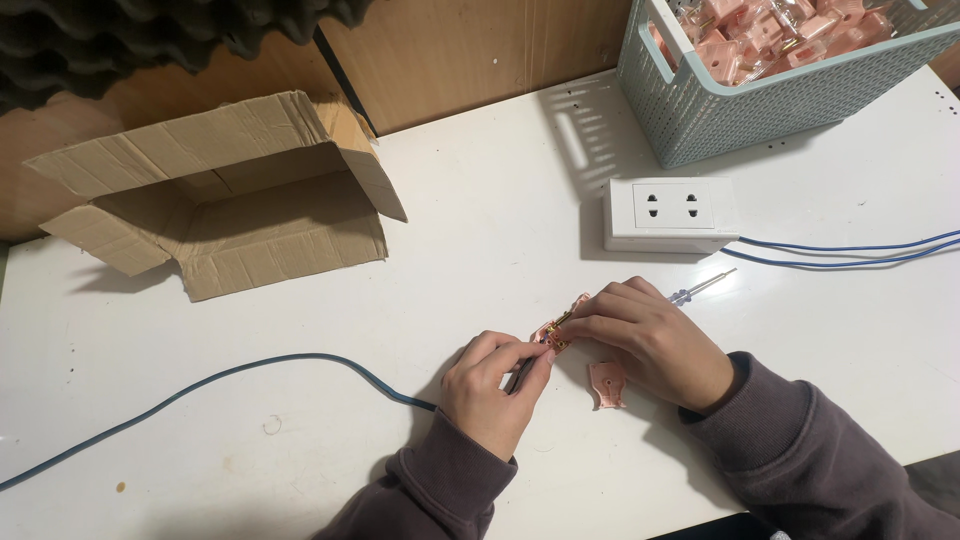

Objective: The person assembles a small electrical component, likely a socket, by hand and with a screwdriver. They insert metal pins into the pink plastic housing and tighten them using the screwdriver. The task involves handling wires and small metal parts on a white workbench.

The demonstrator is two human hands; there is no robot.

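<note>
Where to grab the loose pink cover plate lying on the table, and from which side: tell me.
Take the pink cover plate by its two long side edges, coming straight down from above. It lies flat on the white table, so only its edges offer a pinch. Approach from the near side: the right hand sits just behind it.

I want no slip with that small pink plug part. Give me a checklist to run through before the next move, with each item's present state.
1. Both hands on the pink plug body: ok, left hand and right hand pinch it.
2. Pink cover piece within reach: ok, on the table by the right wrist.
3. Screwdriver handy: ok, behind the right hand.
4. Blue cable seated in the plug: cannot tell, hidden by the left hand.
5. Wall socket block unplugged: ok, both outlets empty.
</note>
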